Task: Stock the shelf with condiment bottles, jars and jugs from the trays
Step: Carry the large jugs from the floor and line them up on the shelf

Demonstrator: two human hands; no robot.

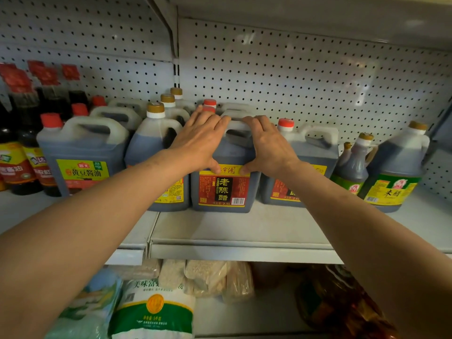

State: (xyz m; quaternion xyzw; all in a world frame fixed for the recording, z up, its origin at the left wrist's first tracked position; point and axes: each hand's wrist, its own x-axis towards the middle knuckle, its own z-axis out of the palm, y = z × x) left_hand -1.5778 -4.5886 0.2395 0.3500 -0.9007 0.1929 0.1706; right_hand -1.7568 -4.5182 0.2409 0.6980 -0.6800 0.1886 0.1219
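White pegboard shelf (244, 231) carrying rows of dark jugs, largest thing in view; below it, sacks (156, 311) of grain on a lower shelf; at centre, vinegar jug (223, 189) upright near the front edge, touching the gold-capped jug (156, 152) on its left and just beside a red-capped twin (299, 172) on its right; left hand (199, 140) and right hand (267, 145) both laid over the jug's shoulders, fingers (221, 123) spread and draped across the handle, thumbs pressed on the label's top edge; likely squaring the jug into its row; best done by pushing evenly with both palms, keeping the base flat and the label facing out, without nudging neighbours out of line.
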